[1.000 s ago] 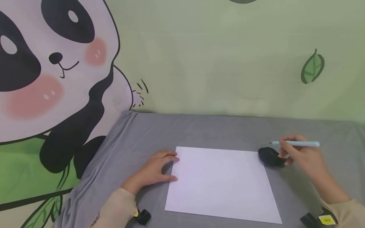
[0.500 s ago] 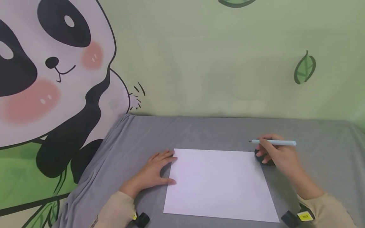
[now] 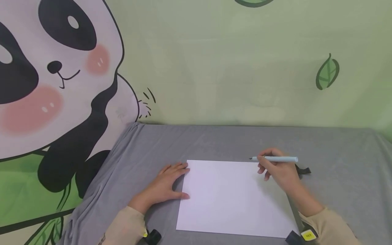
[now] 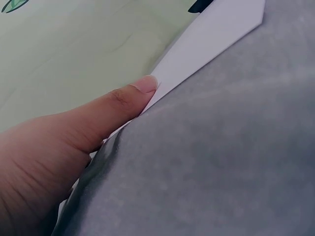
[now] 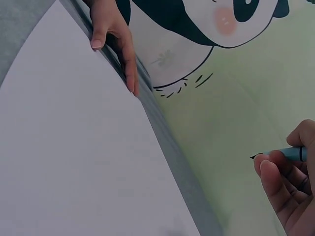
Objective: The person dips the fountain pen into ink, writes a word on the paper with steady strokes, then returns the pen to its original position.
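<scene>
A blank white sheet of paper [image 3: 232,200] lies on the grey cloth. My left hand [image 3: 165,183] rests at its left edge, fingers spread, thumb and fingertips on the margin. The left wrist view shows the thumb [image 4: 123,101] lying straight along the paper's edge. In my right hand [image 3: 280,172] a light blue pen [image 3: 280,159] is pinched between thumb and fingers, almost level, its dark tip pointing left. That hand hovers over the sheet's upper right corner. The right wrist view shows the pen [image 5: 297,154] at the right, its tip away from the paper.
Behind the right hand a black object [image 3: 304,170] sticks out, mostly hidden. Grey cloth [image 3: 214,139] covers the table up to the pale green backdrop [image 3: 229,78], which carries a large panda picture [image 3: 101,102]. Both wrists wear small black devices.
My right hand has moved left with the pen, from beside the black object to over the paper's upper right corner, hiding most of that object. The left hand stays at the left edge.
</scene>
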{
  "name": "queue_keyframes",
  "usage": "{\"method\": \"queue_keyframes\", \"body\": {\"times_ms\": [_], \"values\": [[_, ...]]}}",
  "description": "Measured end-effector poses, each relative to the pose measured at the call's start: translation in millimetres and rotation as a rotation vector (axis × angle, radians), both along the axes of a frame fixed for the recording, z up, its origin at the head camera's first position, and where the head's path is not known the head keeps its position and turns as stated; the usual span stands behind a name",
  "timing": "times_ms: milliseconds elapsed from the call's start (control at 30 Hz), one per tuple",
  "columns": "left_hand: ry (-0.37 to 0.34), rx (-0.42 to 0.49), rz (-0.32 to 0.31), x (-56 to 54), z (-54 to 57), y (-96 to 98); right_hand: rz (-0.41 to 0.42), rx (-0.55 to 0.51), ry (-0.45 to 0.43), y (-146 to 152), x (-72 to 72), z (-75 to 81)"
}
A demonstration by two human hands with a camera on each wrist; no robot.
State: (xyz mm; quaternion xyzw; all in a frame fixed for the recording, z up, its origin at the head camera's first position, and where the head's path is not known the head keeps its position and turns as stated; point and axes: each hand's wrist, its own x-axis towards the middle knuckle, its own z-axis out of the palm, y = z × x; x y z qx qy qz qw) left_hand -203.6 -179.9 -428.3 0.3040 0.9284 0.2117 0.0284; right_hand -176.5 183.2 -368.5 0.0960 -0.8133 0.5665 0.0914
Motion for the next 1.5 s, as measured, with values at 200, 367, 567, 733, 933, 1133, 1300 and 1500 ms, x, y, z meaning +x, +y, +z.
{"method": "queue_keyframes", "body": {"times_ms": [200, 367, 567, 733, 933, 1133, 1300, 1500], "values": [[0.008, -0.001, 0.007, -0.5, 0.4, -1.0, 0.014, -0.036, -0.016, -17.0, -1.7, -8.2], [0.009, -0.005, 0.01, -1.2, 1.4, -1.7, 0.033, -0.039, -0.044, -26.7, -1.5, -12.5], [0.006, -0.003, 0.009, -1.1, 3.3, -1.8, 0.067, -0.039, -0.062, -35.3, -1.6, -18.2], [-0.006, 0.002, 0.003, -0.1, 4.0, -1.3, 0.102, -0.035, -0.071, -39.8, -2.1, -27.4], [0.006, 0.002, -0.002, -0.9, 1.4, -0.8, 0.106, -0.01, -0.108, -41.4, -2.3, -38.7], [0.012, 0.008, -0.005, -1.5, 0.2, 1.2, 0.154, -0.029, -0.12, -42.0, -0.8, -47.1], [-0.001, 0.02, -0.005, -0.9, 1.6, 1.5, 0.169, -0.045, -0.129, -44.1, -0.5, -50.6], [-0.011, 0.021, 0.0, -0.4, 1.8, 0.6, 0.136, -0.019, -0.157, -46.4, -1.5, -57.4]]}}
